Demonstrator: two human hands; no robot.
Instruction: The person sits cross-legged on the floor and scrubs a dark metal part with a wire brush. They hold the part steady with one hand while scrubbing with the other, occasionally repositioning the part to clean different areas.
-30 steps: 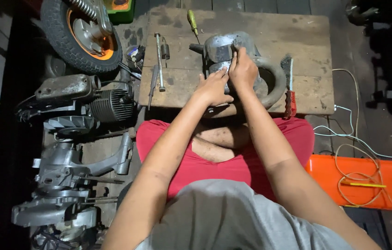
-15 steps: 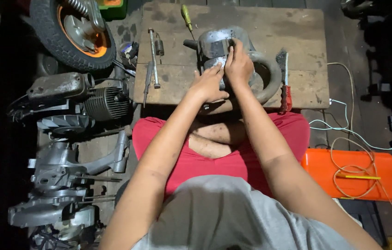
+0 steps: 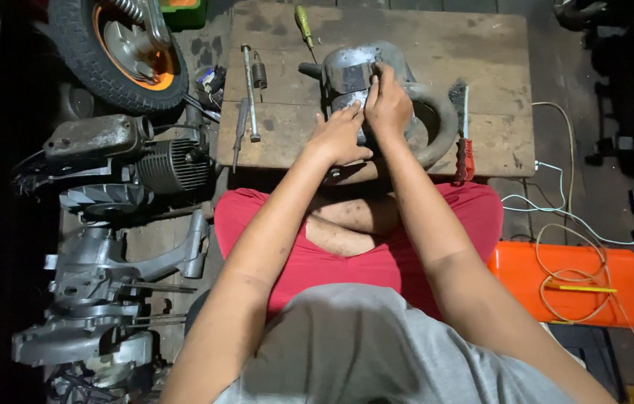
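Right hand (image 3: 387,107) presses metal housing (image 3: 350,71) mid-table, screwdriver (image 3: 305,28) near.

Worn wooden table (image 3: 481,67) on dark plank floor (image 3: 601,202), dim light

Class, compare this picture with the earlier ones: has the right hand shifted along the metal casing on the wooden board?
No. The right hand stays on the metal casing, same spot relative to the red-handled brush; only the camera shifted.

A screwdriver (image 3: 304,26), rod (image 3: 249,91) and spring (image 3: 258,73) lay on the far left of the wooden bench (image 3: 481,67), a wire brush (image 3: 463,135) at right. Left stood a wheel (image 3: 126,52) and engine (image 3: 130,161); an orange case (image 3: 567,280) sat near right.
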